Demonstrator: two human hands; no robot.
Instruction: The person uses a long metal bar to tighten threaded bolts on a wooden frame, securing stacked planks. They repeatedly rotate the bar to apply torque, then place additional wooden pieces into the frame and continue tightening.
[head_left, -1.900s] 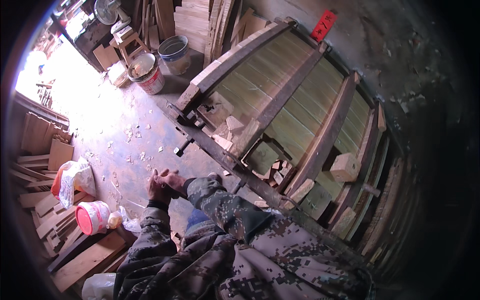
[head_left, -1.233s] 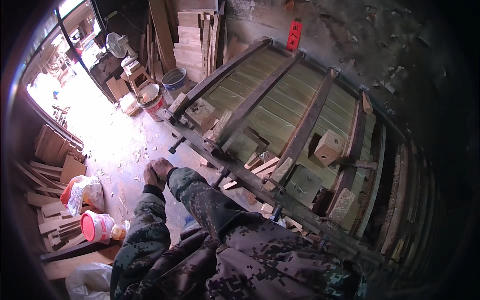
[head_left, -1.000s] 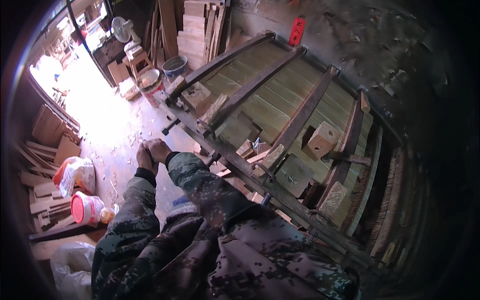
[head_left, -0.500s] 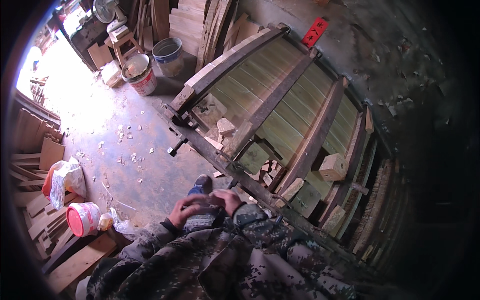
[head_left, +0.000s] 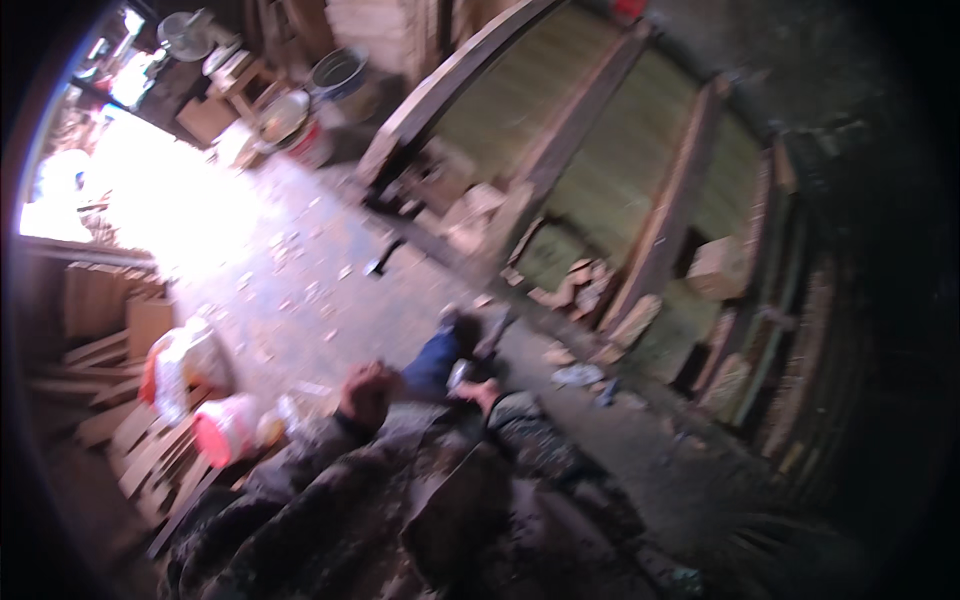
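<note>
My left hand [head_left: 367,393] is raised in front of my jacket, near my blue trouser leg [head_left: 432,362]. Motion smears its fingers, and I see nothing clear in it. To the right, my right hand [head_left: 482,393] closes around a small greyish, shiny thing [head_left: 460,376] that is too blurred to name. Beyond both hands, at the far right, rests a large panel of pale greenish boards [head_left: 575,120] with heavy dark bars [head_left: 668,205] across it. A squared wooden block [head_left: 716,268] sits on its right part, and offcuts [head_left: 584,282] lie at its near edge.
At the left are stacked boards [head_left: 105,310], a plastic bag [head_left: 190,365] and a white tub with a red lid [head_left: 225,430]. Two buckets [head_left: 338,75] and a fan [head_left: 185,37] stand at the far left. Wood chips litter the floor [head_left: 310,240].
My hands, close together before, have moved apart: the left stays left and the right is lower and further right. The view has shifted, and the panel appears further up and right.
</note>
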